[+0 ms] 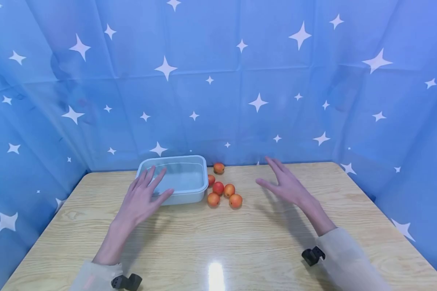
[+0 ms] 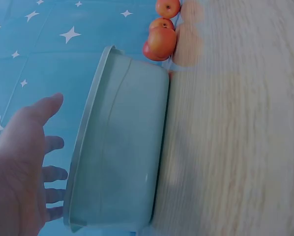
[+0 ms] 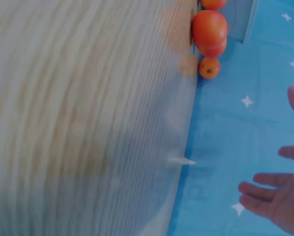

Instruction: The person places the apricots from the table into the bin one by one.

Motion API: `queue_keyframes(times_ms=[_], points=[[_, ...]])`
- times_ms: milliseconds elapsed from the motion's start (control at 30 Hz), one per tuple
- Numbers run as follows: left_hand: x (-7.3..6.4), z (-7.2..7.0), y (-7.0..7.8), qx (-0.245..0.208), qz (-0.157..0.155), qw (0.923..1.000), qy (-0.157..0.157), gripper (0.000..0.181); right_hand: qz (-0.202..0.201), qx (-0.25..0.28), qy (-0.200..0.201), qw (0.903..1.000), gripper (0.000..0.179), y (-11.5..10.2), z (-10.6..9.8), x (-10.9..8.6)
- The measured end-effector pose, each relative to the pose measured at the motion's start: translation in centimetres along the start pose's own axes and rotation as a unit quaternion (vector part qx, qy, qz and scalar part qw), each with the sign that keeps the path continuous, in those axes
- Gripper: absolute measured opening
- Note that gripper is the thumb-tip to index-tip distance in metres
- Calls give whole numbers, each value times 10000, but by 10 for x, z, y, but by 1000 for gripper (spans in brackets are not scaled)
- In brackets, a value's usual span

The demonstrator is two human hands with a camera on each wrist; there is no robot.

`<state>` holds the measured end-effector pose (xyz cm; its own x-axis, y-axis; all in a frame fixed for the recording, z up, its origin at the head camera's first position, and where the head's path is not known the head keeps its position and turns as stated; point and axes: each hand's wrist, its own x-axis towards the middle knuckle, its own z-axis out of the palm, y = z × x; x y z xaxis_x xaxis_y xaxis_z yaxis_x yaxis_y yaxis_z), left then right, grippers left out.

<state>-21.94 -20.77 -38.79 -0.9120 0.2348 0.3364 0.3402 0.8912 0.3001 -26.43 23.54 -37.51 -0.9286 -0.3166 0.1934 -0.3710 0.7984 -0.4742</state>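
A pale blue plastic tub [image 1: 189, 197] stands at the back left of the table. Beside its right wall lie several small red and orange fruits [image 1: 235, 201], round like apples, most of them grouped together. One orange fruit [image 1: 219, 168] sits farther back, near the table's rear edge. My left hand [image 1: 140, 202] hovers with spread fingers in front of the tub, overlapping its left part in the head view; the left wrist view shows the fingers beside the tub's rim [image 2: 88, 115]. To the right of the fruits, my right hand [image 1: 285, 184] hangs above the table, fingers extended and holding nothing.
The wood-grain table [image 1: 189, 242] reaches toward me, with a bright light reflection near its front. A blue curtain [image 1: 218, 97] with white stars encloses the back and both sides. Each sleeve [image 1: 346, 254] has a dark device strapped at the wrist.
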Motion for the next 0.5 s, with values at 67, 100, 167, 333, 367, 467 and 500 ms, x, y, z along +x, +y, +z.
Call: queue_keyframes(times_ms=[67,100,167,333,367,467,500], points=[[-1,1,-1,-43,40,10000,34,75,-84,101,1,9999,87,-1,2,1],[-1,1,-2,-59,58,10000,44,74,-114,139,-7,9998,88,-2,3,2],[-3,1,-2,-86,107,9999,84,74,-183,239,-23,9995,88,-3,5,3],[-4,2,-4,-158,202,9995,201,74,-353,495,-63,9981,88,-5,11,3],[-4,3,-4,-172,220,9993,229,74,-384,542,-84,9978,88,-6,12,4],[-4,5,-6,-215,281,9989,309,72,-472,669,-128,9966,86,-7,16,4],[-4,6,-7,-232,300,9987,340,72,-510,706,-151,9961,85,-8,17,4]])
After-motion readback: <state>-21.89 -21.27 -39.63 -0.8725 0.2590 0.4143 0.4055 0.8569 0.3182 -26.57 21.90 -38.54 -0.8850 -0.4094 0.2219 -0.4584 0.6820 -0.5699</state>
